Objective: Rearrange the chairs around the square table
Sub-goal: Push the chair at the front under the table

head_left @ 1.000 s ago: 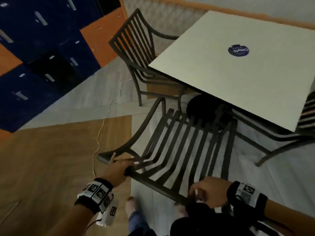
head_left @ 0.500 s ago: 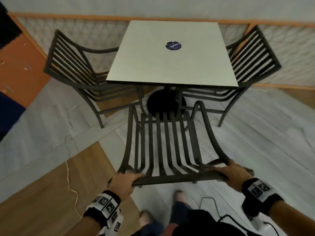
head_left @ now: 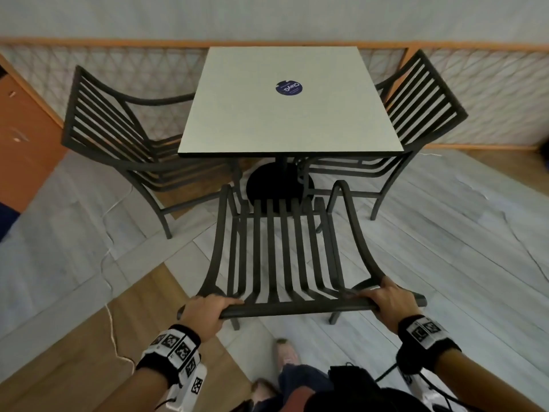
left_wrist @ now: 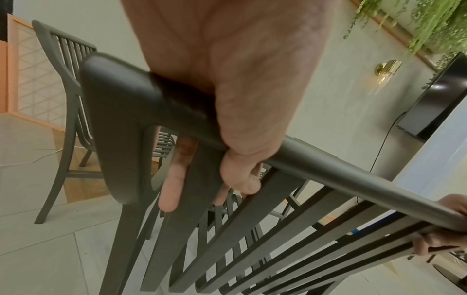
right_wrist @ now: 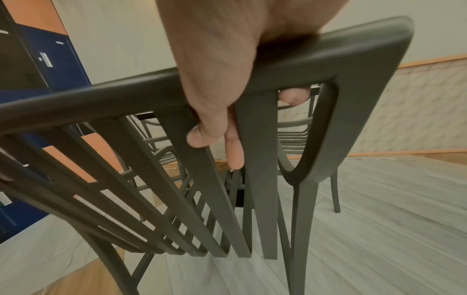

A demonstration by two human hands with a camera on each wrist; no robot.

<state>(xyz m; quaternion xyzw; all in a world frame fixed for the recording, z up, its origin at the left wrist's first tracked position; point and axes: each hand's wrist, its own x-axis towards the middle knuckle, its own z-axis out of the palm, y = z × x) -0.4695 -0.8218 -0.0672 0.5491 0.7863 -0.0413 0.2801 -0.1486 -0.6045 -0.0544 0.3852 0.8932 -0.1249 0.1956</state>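
A square pale table (head_left: 291, 114) with a round blue sticker stands in the middle on a black round base. A dark slatted chair (head_left: 282, 251) faces its near side, the seat short of the tabletop. My left hand (head_left: 205, 310) grips the left end of that chair's top rail (left_wrist: 303, 151). My right hand (head_left: 389, 298) grips the right end of the rail (right_wrist: 328, 53). Fingers (right_wrist: 235, 153) curl over the rail in both wrist views. Two more dark chairs are tucked in at the table's left (head_left: 118, 135) and right (head_left: 416, 108).
A low lattice panel with a wooden rail (head_left: 490, 93) runs behind the table. An orange and blue cabinet (head_left: 20, 150) stands at the left. A thin white cable (head_left: 111, 316) lies on the floor at left. My feet (head_left: 285, 352) stand behind the chair on grey and wood flooring.
The view has swung round so the held chair now faces the table squarely. My right hand moved from the middle of the rail to its right end. Chair and table sit closer in view.
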